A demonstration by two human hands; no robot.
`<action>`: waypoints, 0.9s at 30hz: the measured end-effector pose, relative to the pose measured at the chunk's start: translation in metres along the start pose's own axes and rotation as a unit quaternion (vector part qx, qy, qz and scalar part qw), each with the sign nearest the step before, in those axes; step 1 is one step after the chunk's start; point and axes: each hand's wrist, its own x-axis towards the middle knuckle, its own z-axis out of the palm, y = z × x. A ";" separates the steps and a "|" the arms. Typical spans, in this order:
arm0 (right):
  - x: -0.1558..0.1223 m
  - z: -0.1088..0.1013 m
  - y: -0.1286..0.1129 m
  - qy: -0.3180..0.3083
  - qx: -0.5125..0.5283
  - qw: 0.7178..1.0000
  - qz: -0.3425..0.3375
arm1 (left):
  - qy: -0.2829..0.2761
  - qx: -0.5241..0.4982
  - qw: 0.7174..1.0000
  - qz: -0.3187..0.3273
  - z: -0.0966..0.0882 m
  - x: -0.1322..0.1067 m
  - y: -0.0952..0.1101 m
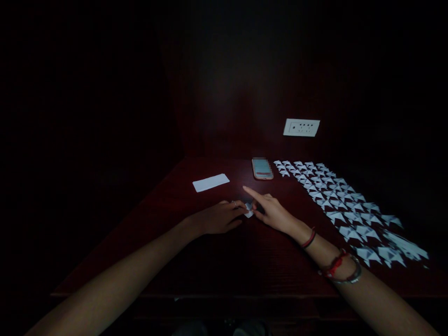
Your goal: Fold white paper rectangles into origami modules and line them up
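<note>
Both my hands meet over a small folded white paper piece (pixel 249 210) on the dark red table (pixel 245 261). My left hand (pixel 219 218) has its fingers curled, its fingertips pressing the piece's left side. My right hand (pixel 271 211) pinches the piece from the right, with the index finger stretched out towards the far left. Most of the piece is hidden between the fingers.
Several folded white paper pieces (pixel 345 205) lie in rows on the table's right side. A phone (pixel 262 168) lies at the back middle, a white paper strip (pixel 210 182) to its left. A white wall socket (pixel 301 127) is behind. The surroundings are dark.
</note>
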 end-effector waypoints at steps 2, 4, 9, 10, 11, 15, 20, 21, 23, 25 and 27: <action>0.000 0.000 0.001 0.002 -0.025 1.000 0.004 | 0.004 0.003 1.000 0.002 0.000 0.000 0.000; -0.001 0.000 0.002 0.002 -0.031 0.999 0.013 | 0.003 0.014 1.000 0.007 0.000 0.000 -0.001; -0.001 0.000 0.002 -0.008 -0.039 0.999 0.012 | 0.001 0.040 0.999 0.010 0.002 0.002 -0.001; -0.001 0.000 0.002 -0.012 -0.045 0.999 0.008 | 0.002 0.043 0.999 0.009 0.003 0.002 -0.002; -0.001 0.000 0.001 -0.015 -0.050 0.999 0.005 | 0.003 0.044 0.999 0.008 0.004 0.002 -0.002; -0.001 -0.002 0.001 -0.031 -0.053 0.998 -0.014 | 0.007 0.046 0.999 0.001 0.006 0.002 -0.003; -0.001 -0.005 0.000 -0.039 -0.037 0.998 -0.021 | 0.011 0.044 0.999 -0.004 0.007 0.001 -0.002; -0.002 -0.005 0.000 -0.042 -0.034 0.998 -0.022 | 0.011 0.042 0.999 -0.003 0.006 0.001 -0.002; -0.002 -0.006 -0.001 -0.047 -0.033 0.998 -0.024 | 0.013 0.036 0.999 0.000 0.006 0.000 -0.002; -0.002 -0.006 -0.001 -0.050 -0.036 0.998 -0.026 | 0.012 0.033 0.999 -0.002 0.006 0.000 -0.002; -0.002 -0.006 -0.002 -0.054 -0.039 0.997 -0.030 | 0.012 0.033 0.999 -0.010 0.007 0.001 -0.002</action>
